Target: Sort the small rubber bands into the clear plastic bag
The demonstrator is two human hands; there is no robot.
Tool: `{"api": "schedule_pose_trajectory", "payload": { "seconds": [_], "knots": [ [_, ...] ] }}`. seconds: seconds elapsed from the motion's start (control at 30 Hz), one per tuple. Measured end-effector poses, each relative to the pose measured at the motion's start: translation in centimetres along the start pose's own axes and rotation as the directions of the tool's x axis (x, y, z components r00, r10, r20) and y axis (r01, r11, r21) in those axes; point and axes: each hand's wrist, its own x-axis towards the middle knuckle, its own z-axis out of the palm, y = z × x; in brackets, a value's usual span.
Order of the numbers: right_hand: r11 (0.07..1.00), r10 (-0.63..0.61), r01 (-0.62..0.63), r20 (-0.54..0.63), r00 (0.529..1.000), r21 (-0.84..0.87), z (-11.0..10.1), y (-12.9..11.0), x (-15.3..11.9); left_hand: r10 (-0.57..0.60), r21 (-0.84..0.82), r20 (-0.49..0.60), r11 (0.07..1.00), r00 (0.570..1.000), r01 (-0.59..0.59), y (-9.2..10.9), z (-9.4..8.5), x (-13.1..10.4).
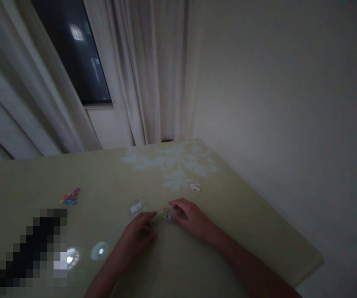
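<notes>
My left hand (141, 229) rests at the left side of a small pile of pale little pieces (166, 215), its thumb and fingers curved apart around some of them. On the pile's right side is my right hand (188, 216), also curved with a gap between thumb and fingers, touching or nearly touching the pieces. Whether either hand grips a piece is too dim and small to tell. Just behind my left hand lies a clear flat packet or box (136, 207) with a white label.
A cluster of bright multicoloured small pieces (70, 197) lies at the left of the table (104, 178). Small white scraps (195, 187) lie beyond my right hand. A pixelated dark area covers the lower left. Curtains and a wall stand behind.
</notes>
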Motion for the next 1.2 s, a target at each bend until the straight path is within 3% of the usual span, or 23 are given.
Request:
{"api": "schedule_pose_trajectory", "payload": {
  "seconds": [0.13,0.3,0.57,0.77,1.0,1.2],
  "knots": [
    [0.996,-0.043,0.048,0.067,0.997,-0.075,1.2,-0.2,0.3,0.071,0.047,-0.021,0.996,0.997,-0.070,1.1,1.6,1.1],
    [0.993,-0.067,0.068,0.021,0.998,-0.095,3.1,-0.7,0.9,0.143,0.207,-0.096,0.971,0.985,-0.121,2.7,3.2,1.7],
    [0.985,-0.152,0.153,-0.023,0.988,0.081,1.6,-0.7,0.5,0.120,0.153,-0.119,0.983,0.986,-0.102,2.1,1.5,0.1],
    [0.977,-0.101,0.104,0.023,0.995,-0.188,1.2,0.0,0.5,0.066,0.213,-0.082,0.976,0.994,-0.048,0.2,1.3,-0.1],
    [0.963,-0.100,0.120,0.094,0.991,-0.241,3.1,-0.8,1.1,0.104,0.205,-0.077,0.975,0.992,-0.086,2.0,2.7,1.5],
    [0.986,-0.155,0.155,0.005,0.988,-0.055,2.7,-1.0,0.8,0.127,0.220,-0.161,0.971,0.979,-0.090,2.0,2.4,0.9]
  ]
}}
